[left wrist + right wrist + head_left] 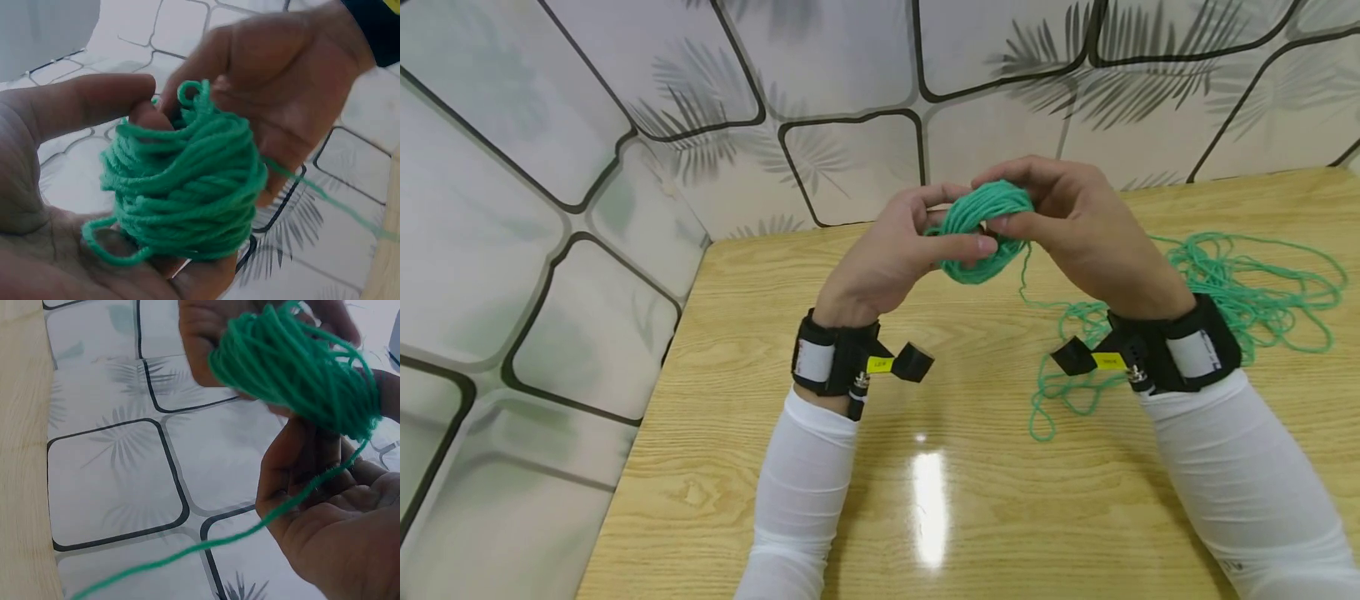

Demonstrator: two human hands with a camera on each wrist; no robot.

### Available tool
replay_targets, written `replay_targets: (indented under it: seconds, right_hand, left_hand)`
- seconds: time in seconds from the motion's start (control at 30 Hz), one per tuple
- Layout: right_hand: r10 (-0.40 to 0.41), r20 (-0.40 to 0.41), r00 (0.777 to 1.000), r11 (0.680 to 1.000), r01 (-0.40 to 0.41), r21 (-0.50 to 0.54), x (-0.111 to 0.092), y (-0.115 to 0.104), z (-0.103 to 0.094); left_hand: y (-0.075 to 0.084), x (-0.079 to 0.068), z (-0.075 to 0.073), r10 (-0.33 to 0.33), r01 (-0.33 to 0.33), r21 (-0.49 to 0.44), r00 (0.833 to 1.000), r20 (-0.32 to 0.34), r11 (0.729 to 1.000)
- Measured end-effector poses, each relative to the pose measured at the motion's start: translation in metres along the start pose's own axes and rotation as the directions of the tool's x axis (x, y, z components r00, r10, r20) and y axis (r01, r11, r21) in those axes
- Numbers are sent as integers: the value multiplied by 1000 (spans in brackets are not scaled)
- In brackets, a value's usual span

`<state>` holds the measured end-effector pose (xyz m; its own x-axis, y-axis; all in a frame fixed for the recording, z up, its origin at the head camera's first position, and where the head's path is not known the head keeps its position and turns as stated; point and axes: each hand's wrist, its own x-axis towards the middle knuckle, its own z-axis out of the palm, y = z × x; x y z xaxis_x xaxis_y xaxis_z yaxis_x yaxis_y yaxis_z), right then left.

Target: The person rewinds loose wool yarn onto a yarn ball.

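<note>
A wound ball of green yarn (992, 197) is held up above the table, with a small hollow in its middle. My left hand (880, 250) grips it from the left, the thumb at the hollow and the fingers behind. From the other side my right hand (1093, 229) pinches the ball between thumb and fingers. In the left wrist view, small loops stick out of the yarn ball (187, 187) at top and bottom. One strand (237, 536) runs down from the ball past the right hand in the right wrist view.
A loose tangle of green yarn (1240, 283) lies on the wooden table (715, 458) at the right, partly hidden by the right wrist. Behind and to the left stand patterned walls (850, 158). Both wrists wear black straps with small cameras.
</note>
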<state>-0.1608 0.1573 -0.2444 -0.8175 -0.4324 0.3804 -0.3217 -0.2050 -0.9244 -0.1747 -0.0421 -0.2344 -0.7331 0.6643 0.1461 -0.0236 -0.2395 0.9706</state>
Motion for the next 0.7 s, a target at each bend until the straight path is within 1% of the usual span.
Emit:
replay_targets:
  seconds: [0.07, 0.13, 0.27, 0.33, 0.4, 0.47, 0.53, 0.63, 0.7]
  right_hand:
    - [-1, -18, 1000, 999, 1, 38, 1, 1, 1]
    - [-7, -46, 999, 997, 10, 74, 2, 2, 1]
    - [-4, -136, 991, 975, 34, 222, 5, 3, 1]
    - [6, -181, 984, 960, 45, 275, 6, 3, 1]
    - [19, -208, 978, 948, 49, 315, 7, 4, 0]
    - [22, -201, 979, 951, 41, 305, 7, 5, 1]
    - [28, -168, 985, 957, 22, 290, 7, 6, 1]
    - [31, -124, 992, 967, 2, 256, 6, 7, 3]
    - [26, -121, 992, 967, 6, 253, 7, 7, 4]
  left_hand:
    - [-1, 1, 1, 14, -14, 13, 998, -68, 1000]
    - [-2, 3, 1, 30, -27, 25, 991, -130, 999]
    - [-4, 6, 1, 72, -52, 106, 977, -200, 993]
    - [-5, 6, 1, 98, -66, 139, 968, -231, 988]
    - [-6, 7, 2, 126, -89, 146, 956, -264, 985]
    - [-6, 7, 3, 149, -117, 126, 945, -292, 985]
    - [-7, 8, 4, 168, -144, 102, 939, -300, 984]
    - [-6, 8, 5, 171, -158, 69, 940, -296, 985]
    - [-6, 7, 5, 148, -139, 54, 948, -280, 989]
